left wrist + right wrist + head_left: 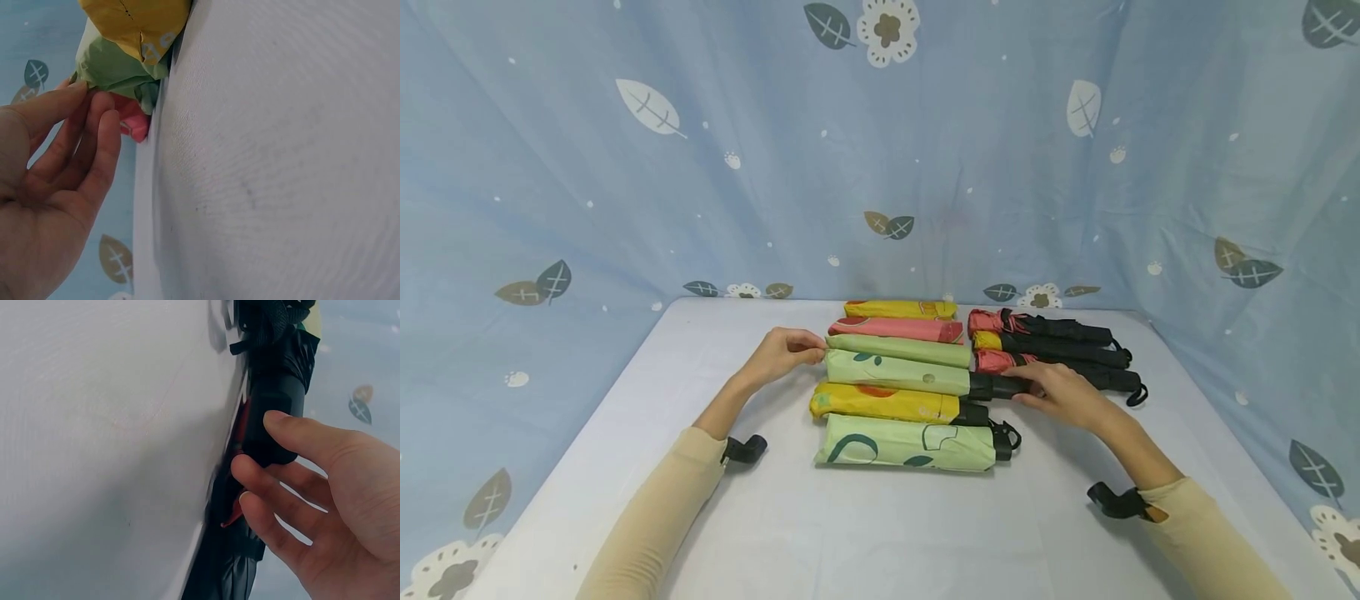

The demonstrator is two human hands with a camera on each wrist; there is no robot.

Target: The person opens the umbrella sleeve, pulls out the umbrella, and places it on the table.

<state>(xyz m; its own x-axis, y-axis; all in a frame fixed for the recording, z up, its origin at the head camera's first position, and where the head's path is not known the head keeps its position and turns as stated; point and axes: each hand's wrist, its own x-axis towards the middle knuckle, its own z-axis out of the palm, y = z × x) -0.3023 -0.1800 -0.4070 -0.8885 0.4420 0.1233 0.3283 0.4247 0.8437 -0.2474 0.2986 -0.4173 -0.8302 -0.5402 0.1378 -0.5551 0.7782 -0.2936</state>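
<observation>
A light green folded umbrella (895,372) with a black handle (992,386) lies crosswise in the middle of a row. My right hand (1063,396) holds that handle between thumb and fingers; the right wrist view shows the thumb on the black grip (275,425). At the other end, my left hand (782,357) pinches a corner of green fabric (119,69) with thumb and forefinger. Just behind lies a plain green umbrella (898,350). Which of the two green covers the left fingertips pinch is hard to tell. In front is a yellow umbrella (887,404).
A pale green umbrella (910,444) lies nearest the front. Behind the row are a pink umbrella (895,330) and another yellow one (901,309). Several black-handled umbrellas (1060,348) lie to the right, close to my right hand. A blue patterned curtain (760,167) hangs behind the white table (865,533).
</observation>
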